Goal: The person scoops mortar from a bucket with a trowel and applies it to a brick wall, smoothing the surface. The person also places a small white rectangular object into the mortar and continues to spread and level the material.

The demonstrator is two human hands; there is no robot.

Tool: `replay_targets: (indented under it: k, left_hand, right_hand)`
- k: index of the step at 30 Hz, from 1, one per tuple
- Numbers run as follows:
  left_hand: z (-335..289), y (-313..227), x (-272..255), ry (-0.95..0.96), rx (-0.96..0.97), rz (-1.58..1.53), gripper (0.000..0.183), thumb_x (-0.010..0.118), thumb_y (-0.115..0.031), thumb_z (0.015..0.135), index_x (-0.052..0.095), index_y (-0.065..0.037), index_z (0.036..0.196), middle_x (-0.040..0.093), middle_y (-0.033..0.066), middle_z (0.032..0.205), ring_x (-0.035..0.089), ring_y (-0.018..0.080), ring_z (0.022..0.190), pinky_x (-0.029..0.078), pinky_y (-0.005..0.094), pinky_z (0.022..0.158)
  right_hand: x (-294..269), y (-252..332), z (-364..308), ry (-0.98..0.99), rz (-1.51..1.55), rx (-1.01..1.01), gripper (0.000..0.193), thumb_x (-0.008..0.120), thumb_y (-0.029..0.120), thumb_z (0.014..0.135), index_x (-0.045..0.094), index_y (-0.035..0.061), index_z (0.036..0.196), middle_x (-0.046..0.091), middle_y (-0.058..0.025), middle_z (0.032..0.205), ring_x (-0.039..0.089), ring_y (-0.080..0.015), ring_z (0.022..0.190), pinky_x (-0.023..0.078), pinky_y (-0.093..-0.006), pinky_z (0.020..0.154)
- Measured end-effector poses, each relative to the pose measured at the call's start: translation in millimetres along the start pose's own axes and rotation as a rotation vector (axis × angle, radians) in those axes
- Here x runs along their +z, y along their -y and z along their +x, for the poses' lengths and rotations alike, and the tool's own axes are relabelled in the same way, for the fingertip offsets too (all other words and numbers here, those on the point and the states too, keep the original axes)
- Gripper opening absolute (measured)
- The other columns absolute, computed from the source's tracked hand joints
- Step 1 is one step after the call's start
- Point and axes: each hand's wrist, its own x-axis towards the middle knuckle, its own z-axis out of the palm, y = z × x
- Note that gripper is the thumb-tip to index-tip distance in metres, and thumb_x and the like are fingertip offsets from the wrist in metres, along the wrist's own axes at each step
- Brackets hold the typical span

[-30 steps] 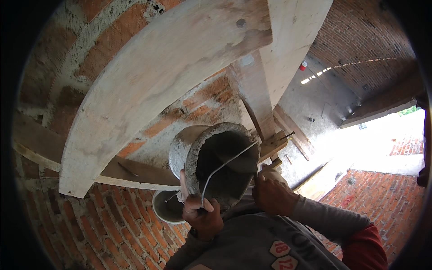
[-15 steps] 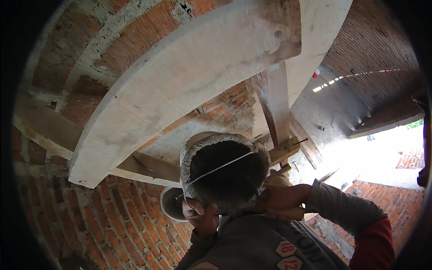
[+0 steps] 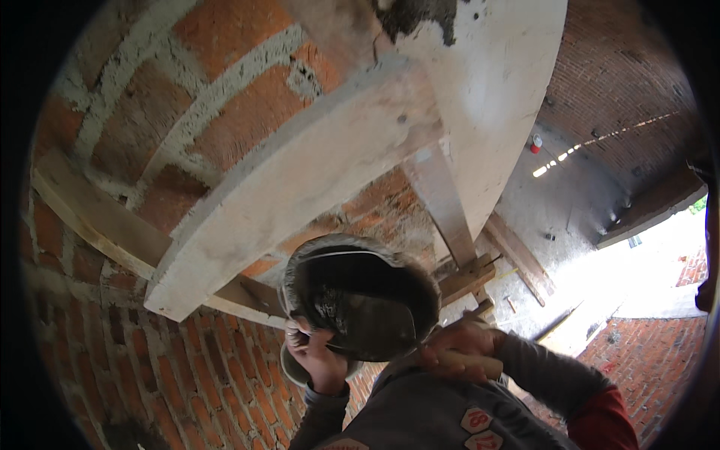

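Observation:
A dark, mortar-crusted bucket (image 3: 431, 289) is tipped in front of my chest, its mouth facing me. Grey wet material (image 3: 330, 307) shows inside, and the wire handle lies along the far rim. My left hand (image 3: 319, 356) grips the near left rim, thumb up and fingers curled. At the bucket's right side, my right hand (image 3: 465, 341) is closed around a tool with a pale wooden handle (image 3: 476, 365). The tool's working end cannot be clearly made out. Below my left hand, part of a second round container (image 3: 292, 367) shows.
A curved pale wooden form (image 3: 300, 180) spans overhead against brick and mortar (image 3: 247, 112). A wooden brace (image 3: 442, 199) and short timbers (image 3: 469, 277) stand beyond the bucket. Curved brick wall (image 3: 202, 360) lies at left. Far below right are a plank (image 3: 517, 255) and a red-and-white container (image 3: 535, 144).
The bucket has tilted and shifted slightly left and down, so its inside shows more. The wire handle has swung from across the mouth to the far rim. My view has shifted.

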Motion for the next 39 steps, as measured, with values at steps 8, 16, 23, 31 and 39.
replay_targets:
  k: [8,16,23,31,39]
  left_hand:
    - [68.9,-3.3,1.5,-0.112,0.065,0.029,0.037,0.054,0.012,0.071,0.065,-0.011,0.098,0.054,-0.0038,0.078,0.050,0.0087,0.071,0.040,0.0235,0.066]
    - [77.3,0.5,5.8,0.026,0.031,-0.036,0.034,0.053,0.013,0.073,0.066,-0.008,0.096,0.056,-0.0023,0.078,0.051,0.0099,0.070,0.041,0.0246,0.064]
    - [61.5,-9.0,11.1,-0.041,0.030,-0.054,0.027,0.047,0.015,0.070,0.054,-0.011,0.076,0.054,-0.0040,0.073,0.049,0.0102,0.066,0.038,0.0244,0.061]
    - [65.1,-10.6,2.5,0.013,0.094,-0.032,0.031,0.049,0.012,0.068,0.061,-0.009,0.087,0.059,-0.0018,0.078,0.055,0.0119,0.068,0.043,0.0251,0.062]
    - [45.9,-45.2,-1.7,-0.021,-0.214,-0.059,0.046,0.051,0.005,0.067,0.064,0.003,0.111,0.070,0.0119,0.109,0.069,0.0273,0.097,0.057,0.0359,0.089]
  right_hand:
    - [73.7,-51.4,-70.8,0.177,0.227,-0.403,0.022,0.065,0.012,0.086,0.048,0.0025,0.097,0.051,-0.0092,0.069,0.053,-0.0181,0.045,0.045,-0.0287,0.037]
    - [185.5,-5.7,-92.5,-0.602,-0.827,-1.661,0.014,0.057,0.010,0.098,0.045,0.0026,0.101,0.056,-0.0123,0.069,0.056,-0.0191,0.051,0.048,-0.0321,0.047]
    - [180.2,148.8,-81.3,-1.040,-0.751,-3.011,0.016,0.059,0.003,0.097,0.046,0.0059,0.105,0.058,-0.0086,0.077,0.057,-0.0150,0.059,0.051,-0.0280,0.055]
    - [54.4,276.6,-54.1,-1.873,-1.638,-2.030,0.020,0.071,0.019,0.086,0.062,0.0051,0.097,0.068,-0.0196,0.086,0.066,-0.0419,0.077,0.054,-0.0527,0.067]
    - [-54.6,146.0,-99.4,-1.915,-1.499,-1.558,0.023,0.067,0.012,0.083,0.062,0.0043,0.104,0.065,-0.0164,0.067,0.068,-0.0337,0.060,0.053,-0.0455,0.057]
